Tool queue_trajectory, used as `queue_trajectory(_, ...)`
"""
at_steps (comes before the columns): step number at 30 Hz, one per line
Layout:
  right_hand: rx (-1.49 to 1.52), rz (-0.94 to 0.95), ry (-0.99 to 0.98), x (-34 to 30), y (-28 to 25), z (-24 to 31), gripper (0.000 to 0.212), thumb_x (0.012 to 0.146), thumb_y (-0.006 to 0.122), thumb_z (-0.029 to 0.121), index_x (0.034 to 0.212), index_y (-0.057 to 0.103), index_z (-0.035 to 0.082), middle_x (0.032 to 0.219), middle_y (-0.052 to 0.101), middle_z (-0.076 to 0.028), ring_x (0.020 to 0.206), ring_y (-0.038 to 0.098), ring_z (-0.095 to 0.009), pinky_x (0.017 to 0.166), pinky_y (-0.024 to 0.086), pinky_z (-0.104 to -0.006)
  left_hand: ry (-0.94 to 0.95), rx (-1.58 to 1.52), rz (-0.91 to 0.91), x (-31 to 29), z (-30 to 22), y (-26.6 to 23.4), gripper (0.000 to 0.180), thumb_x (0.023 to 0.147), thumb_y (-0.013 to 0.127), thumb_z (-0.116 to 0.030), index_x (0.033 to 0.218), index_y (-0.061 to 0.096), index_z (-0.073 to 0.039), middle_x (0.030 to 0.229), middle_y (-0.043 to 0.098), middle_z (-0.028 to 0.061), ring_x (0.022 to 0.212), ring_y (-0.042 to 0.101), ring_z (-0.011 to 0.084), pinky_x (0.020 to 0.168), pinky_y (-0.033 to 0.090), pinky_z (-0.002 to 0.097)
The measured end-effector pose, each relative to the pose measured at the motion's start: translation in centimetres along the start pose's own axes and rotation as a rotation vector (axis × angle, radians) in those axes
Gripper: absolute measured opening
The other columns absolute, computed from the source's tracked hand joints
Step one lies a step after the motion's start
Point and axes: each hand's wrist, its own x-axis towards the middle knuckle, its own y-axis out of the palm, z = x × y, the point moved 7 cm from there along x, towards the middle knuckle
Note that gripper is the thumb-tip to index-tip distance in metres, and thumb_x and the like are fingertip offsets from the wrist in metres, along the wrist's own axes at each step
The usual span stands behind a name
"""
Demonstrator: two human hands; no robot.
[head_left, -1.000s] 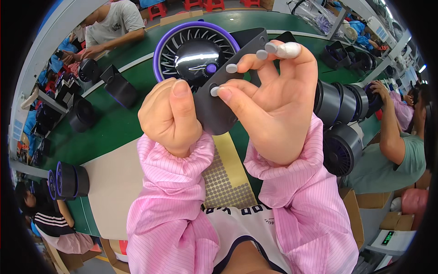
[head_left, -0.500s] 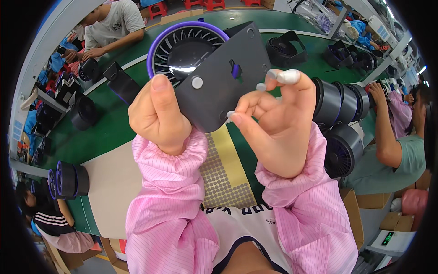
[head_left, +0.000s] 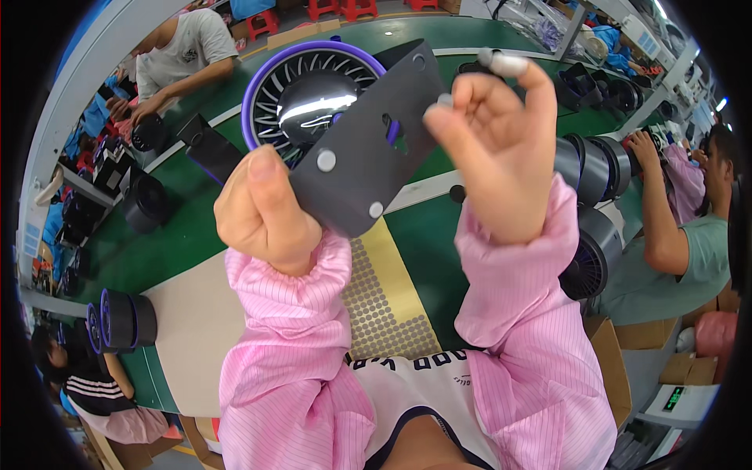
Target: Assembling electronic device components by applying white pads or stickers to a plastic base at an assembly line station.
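Note:
My left hand is closed round the near edge of a fan stand, its thumb on top. The dark grey stand plate is tilted toward me and has a keyhole-like cutout. Joined behind it is the round fan with a purple rim. Two small light round pads, one pad and another pad, sit at the near corners. Over the plate's right side, my right hand pinches a small round pad at its thumb tip. White covers are on its fingers.
A yellow sheet with rows of grey round pads lies before me beside a beige board. Stacked fans stand at right, more fans at left. A person works across the green bench; another person is at right.
A pad now sits at the plate's near right corner, where my right fingers were. My right hand has moved up and away to the right. The fan has shifted slightly left.

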Motion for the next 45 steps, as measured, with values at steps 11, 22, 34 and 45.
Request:
queue_trajectory(11, -0.010, 0.003, 0.075, 2.0, -1.4, 0.7, 0.049, 0.077, 0.061, -0.005, 0.115, 0.030, -0.003, 0.081, 0.059, -0.011, 0.074, 0.058, -0.014, 0.067, 0.048, -0.0232, 0.108, -0.043, 0.065, -0.4, -1.9, 1.0, 0.037, 0.084, 0.043, -0.010, 0.049, 0.032, 0.000, 0.045, 0.030, 0.0040, 0.042, 0.027, 0.0130, 0.043, 0.020, 0.0282)
queue_trajectory(22, -0.008, -0.045, 0.068, -0.4, -2.6, 0.5, 0.011, 0.075, 0.060, -0.006, 0.084, 0.054, -0.004, 0.102, 0.044, -0.007, 0.087, 0.050, -0.011, 0.075, 0.044, -0.0238, -0.007, -0.235, -0.101, -0.2, 0.1, -1.0, 0.045, 0.089, 0.040, -0.017, 0.048, 0.027, -0.006, 0.045, 0.027, -0.0006, 0.043, 0.024, 0.0086, 0.042, 0.017, 0.0272)
queue_trajectory(34, -0.084, 0.065, 0.097, -0.8, -2.2, -0.4, 0.003, 0.077, 0.055, -0.008, 0.080, 0.055, -0.007, 0.107, 0.045, -0.010, 0.088, 0.052, -0.014, 0.078, 0.044, -0.0248, -0.001, -0.219, -0.117, -0.2, -0.5, -0.3, 0.046, 0.090, 0.039, -0.019, 0.047, 0.027, -0.007, 0.044, 0.027, -0.0006, 0.042, 0.023, 0.0087, 0.042, 0.018, 0.0272)
queue_trajectory(45, -0.879, 0.470, 0.032, -9.7, -0.5, -4.2, 0.031, 0.072, 0.067, 0.014, 0.095, 0.051, 0.001, 0.091, 0.052, -0.017, 0.084, 0.051, -0.034, 0.071, 0.042, -0.0391, -0.206, 0.037, -0.240, 0.7, 9.6, -0.7, 0.035, 0.087, 0.054, -0.014, 0.055, 0.047, -0.002, 0.054, 0.039, -0.0063, 0.053, 0.031, 0.0034, 0.045, 0.026, 0.0229)
